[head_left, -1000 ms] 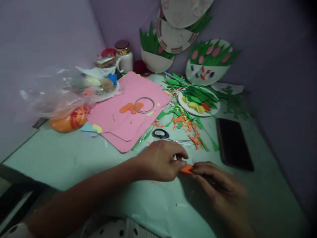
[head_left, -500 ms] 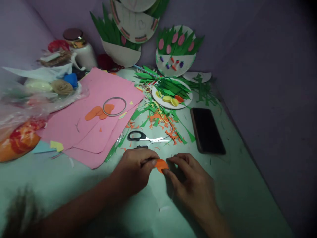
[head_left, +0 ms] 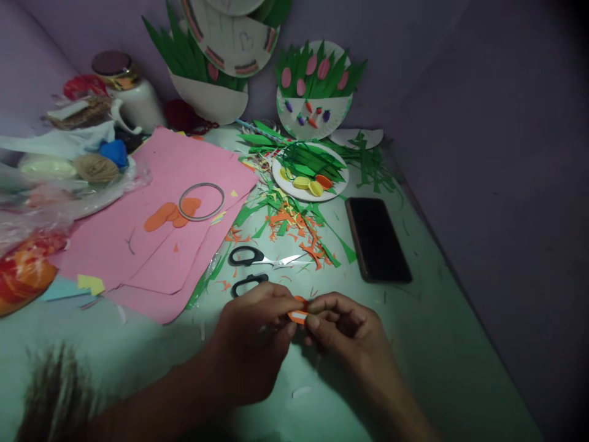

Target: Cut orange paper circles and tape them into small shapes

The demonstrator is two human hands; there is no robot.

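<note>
Low over the table, my left hand (head_left: pixel 257 334) and my right hand (head_left: pixel 352 331) pinch a small orange paper cutout (head_left: pixel 298 318) between them. A white strip shows on the cutout's near face, and its paper looks bent; fingers cover part of it. Just beyond my left hand lie open scissors (head_left: pixel 248 256) with black handles, the blades pointing right. Other orange paper cutouts (head_left: pixel 161 217) rest on the pink paper sheets (head_left: pixel 138 264), partly inside a grey ring (head_left: pixel 183 212).
A phone (head_left: pixel 380 239) lies at the right. Green and orange paper scraps (head_left: pixel 317 248) spread near a white plate (head_left: pixel 340 189) holding green strips and yellow ovals. Decorated paper plates (head_left: pixel 317 113) lean on the wall. Plastic bags (head_left: pixel 27 245) and a jar (head_left: pixel 138 104) stand left.
The orange cutout, flat and facing up before, is now bent or tilted with a white strip showing. My right fingers have closed in on it. The view has shifted slightly right.
</note>
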